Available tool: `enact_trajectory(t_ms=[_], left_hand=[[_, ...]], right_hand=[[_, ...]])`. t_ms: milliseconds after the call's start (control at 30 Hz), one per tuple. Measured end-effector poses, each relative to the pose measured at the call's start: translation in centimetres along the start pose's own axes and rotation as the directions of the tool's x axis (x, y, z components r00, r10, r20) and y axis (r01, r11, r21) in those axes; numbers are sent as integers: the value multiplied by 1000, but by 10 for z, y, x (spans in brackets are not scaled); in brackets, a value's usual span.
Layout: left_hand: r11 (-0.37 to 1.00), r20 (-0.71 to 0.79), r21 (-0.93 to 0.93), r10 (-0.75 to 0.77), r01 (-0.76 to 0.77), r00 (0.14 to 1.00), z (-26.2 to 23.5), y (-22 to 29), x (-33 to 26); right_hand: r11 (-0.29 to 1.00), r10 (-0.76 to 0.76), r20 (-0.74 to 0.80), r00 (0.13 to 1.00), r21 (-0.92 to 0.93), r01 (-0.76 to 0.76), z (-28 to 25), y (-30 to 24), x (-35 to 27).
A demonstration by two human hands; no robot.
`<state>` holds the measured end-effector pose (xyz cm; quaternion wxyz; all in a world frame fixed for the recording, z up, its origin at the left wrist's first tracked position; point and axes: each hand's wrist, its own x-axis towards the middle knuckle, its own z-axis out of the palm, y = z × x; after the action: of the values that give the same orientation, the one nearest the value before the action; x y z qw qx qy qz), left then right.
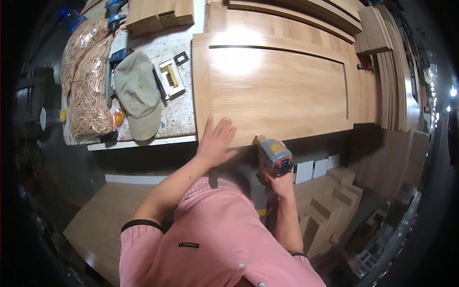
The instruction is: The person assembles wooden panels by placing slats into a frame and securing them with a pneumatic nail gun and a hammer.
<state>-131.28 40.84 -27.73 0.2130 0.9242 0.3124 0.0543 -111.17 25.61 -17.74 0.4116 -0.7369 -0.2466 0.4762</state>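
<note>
A light wood-grain panel [282, 91], framed like a cabinet door, lies flat in front of me. My left hand [216, 143] rests on its near left corner, palm down with the fingers spread. Around the handle of a grey handheld power tool [275, 155], my right hand [281, 182] is closed. The tool has a yellow label and a red and black rear end. Its front end points at the panel's near edge, and I cannot tell whether it touches. Whether it is a drill or a nail gun is not clear.
Left of the panel, a speckled white bench [177, 112] holds a cap [137, 88], a small open box [169, 79] and a clear bag of wooden dowels [88, 86]. Stacked boards [389, 81] stand at the right. More boards [330, 205] lie below, beside my right arm.
</note>
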Motion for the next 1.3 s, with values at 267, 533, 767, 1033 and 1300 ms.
enact_trajectory(t_ms=[267,533,767,1033,1300], left_hand=[[998,-99,56,23,-17,995,28,17,27],[1000,-109,16,2,0,994,23,20,28],[998,-53,-5,-66,66,996,14,39,37],[1000,-78,4,-3,3,997,52,104,107],[999,-25,45,4,-3,1000,57,109,114]], right_hand=[[990,-118,5,993,-81,118,6,-3,9],[987,-90,40,995,-129,94,2,-8,11],[1000,-26,-62,998,9,26,-61,5,14],[989,-82,-97,992,-133,69,-127,7,41],[987,-11,-27,1000,-161,6,-136,-4,50]])
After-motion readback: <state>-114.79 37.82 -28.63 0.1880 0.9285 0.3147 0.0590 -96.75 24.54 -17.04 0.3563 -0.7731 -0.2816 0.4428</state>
